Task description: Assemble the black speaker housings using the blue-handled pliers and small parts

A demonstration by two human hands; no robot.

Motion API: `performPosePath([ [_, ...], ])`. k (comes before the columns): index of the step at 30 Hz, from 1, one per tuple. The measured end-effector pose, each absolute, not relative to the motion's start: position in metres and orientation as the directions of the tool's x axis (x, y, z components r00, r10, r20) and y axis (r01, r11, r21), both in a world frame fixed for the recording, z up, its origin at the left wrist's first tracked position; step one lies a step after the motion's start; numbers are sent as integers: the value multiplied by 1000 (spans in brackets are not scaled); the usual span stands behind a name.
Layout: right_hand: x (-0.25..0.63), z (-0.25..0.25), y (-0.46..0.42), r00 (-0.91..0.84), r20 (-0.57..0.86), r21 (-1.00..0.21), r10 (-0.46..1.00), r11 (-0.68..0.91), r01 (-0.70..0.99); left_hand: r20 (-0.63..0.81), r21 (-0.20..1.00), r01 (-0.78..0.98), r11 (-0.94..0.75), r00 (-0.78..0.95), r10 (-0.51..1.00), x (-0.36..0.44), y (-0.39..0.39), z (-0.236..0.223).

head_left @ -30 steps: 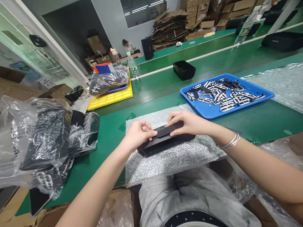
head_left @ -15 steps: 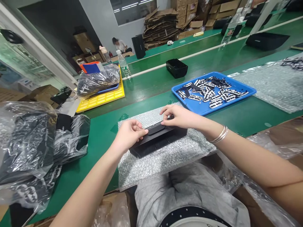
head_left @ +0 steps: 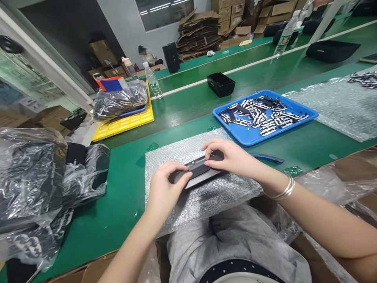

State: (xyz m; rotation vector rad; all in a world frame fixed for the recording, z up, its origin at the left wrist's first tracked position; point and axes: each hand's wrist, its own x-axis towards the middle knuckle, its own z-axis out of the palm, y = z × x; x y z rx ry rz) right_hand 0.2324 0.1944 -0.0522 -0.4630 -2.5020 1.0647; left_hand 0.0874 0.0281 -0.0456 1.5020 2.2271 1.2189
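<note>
A long black plastic part [head_left: 198, 173] lies on a silvery bubble-wrap sheet [head_left: 200, 196] on the green bench. My left hand [head_left: 165, 186] grips its near left end, fingers curled over it. My right hand [head_left: 230, 157] presses down on its far right end with bent fingers; a silver bangle [head_left: 281, 188] sits on that wrist. Much of the part is hidden under both hands.
A blue tray [head_left: 306, 114] of black-and-white strips stands behind right. A dark tool [head_left: 266, 158] lies by my right wrist. Plastic bags of black parts [head_left: 44, 184] sit left; a yellow tray [head_left: 126, 122], water bottles, a black bin [head_left: 220, 84] and more bubble wrap [head_left: 344, 108] lie beyond.
The black part has turned flatter on the bubble wrap. My left hand has shifted toward me and over its near end; my right hand stays on the far end.
</note>
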Motion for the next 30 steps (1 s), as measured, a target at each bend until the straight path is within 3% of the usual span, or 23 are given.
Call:
performPosePath([
  [7,256,-69,174,-817,432,-650,381,760,10,481,610,793,-10,-359,800,105,7,-63],
  [11,263,-72,168,-789,512,-603,339,796,-50,532,525,851,-9,-320,784,111,-1,-68],
  [15,266,-70,165,-787,524,-589,326,806,-58,560,463,886,-14,-280,780,114,-2,-72],
  [30,265,-71,163,-781,551,-554,293,828,-81,578,412,910,-39,-228,784,114,-3,-74],
])
